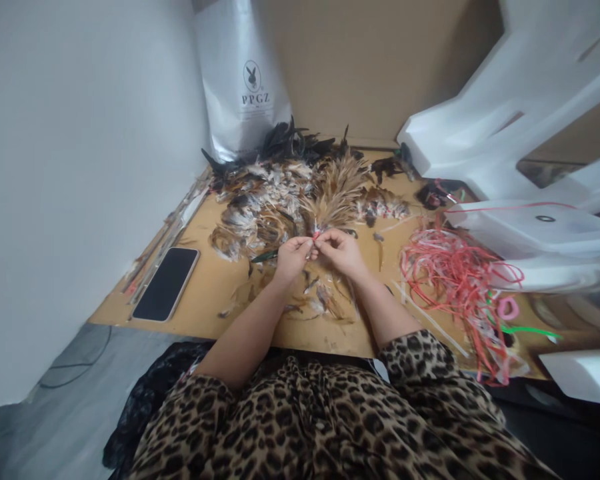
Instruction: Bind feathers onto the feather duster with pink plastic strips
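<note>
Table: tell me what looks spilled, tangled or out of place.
Red strips lie in a messy tangle at the right, reaching the near edge of the table. Stray feathers are scattered nearer the person, apart from the main pile.

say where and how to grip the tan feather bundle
Probably pinch the tan feather bundle at its narrow end, coming from the near side: the plumes spread away from there, and gripping farther up could crush them. The left hand and right hand meet at that end.
</note>
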The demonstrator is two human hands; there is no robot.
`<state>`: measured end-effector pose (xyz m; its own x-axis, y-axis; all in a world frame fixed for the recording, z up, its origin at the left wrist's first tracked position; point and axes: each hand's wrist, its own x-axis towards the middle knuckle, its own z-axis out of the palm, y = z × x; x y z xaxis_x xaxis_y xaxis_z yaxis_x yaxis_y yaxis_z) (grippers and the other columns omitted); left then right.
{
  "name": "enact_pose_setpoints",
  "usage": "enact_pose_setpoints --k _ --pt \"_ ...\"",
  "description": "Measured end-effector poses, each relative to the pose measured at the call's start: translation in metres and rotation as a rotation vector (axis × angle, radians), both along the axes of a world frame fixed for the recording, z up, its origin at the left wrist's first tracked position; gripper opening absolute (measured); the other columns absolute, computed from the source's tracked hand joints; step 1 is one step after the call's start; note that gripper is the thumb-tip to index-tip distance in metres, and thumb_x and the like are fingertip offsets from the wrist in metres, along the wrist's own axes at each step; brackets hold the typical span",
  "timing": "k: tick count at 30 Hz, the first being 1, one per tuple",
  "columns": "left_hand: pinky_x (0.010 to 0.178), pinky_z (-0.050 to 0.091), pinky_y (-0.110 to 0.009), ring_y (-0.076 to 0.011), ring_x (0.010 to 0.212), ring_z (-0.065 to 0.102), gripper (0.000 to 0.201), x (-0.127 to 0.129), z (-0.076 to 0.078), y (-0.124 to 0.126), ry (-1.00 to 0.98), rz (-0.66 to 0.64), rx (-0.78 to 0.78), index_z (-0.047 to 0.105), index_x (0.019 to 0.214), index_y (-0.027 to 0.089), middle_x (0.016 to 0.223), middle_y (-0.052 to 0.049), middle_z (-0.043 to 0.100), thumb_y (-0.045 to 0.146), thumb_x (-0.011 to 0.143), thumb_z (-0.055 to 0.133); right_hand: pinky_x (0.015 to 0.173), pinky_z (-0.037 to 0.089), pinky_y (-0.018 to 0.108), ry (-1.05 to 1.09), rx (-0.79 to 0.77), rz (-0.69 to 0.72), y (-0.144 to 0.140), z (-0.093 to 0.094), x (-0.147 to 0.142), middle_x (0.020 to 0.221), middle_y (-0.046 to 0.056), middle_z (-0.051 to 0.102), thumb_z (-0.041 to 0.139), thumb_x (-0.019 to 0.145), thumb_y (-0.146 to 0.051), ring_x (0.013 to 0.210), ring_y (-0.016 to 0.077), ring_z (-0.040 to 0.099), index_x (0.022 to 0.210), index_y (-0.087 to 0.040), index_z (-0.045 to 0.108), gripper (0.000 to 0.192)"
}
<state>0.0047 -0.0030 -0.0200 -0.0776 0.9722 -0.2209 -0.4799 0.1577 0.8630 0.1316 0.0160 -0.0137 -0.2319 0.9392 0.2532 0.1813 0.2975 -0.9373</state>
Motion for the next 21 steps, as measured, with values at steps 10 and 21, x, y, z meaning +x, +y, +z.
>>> enact_pose_setpoints --k 10,21 --pt "0.049 0.034 -0.017 -0.0041 0.053 0.050 0.015 -0.004 0.003 0.002 -0.320 -0.072 -0.063 0.061 0.080 0.011 0.065 -0.001 0.060 0.009 0.067 0.068 0.066 0.049 0.029 0.180 -0.163 0.112 -0.008 0.014 -0.001 0.068 0.002 0.065 0.067 0.070 -0.048 0.061 0.0127 0.059 0.074 -0.017 0.059 0.032" --pt "0.048 0.036 -0.016 -0.0046 0.055 0.047 0.010 -0.010 0.000 0.003 -0.523 -0.249 -0.048 0.062 0.072 0.011 0.066 -0.002 0.056 0.001 0.070 0.059 0.079 0.045 0.031 -0.173 0.342 0.096 -0.023 0.028 -0.003 0.082 0.005 0.062 0.055 0.083 -0.029 0.081 0.0160 0.057 0.075 -0.019 0.061 0.014"
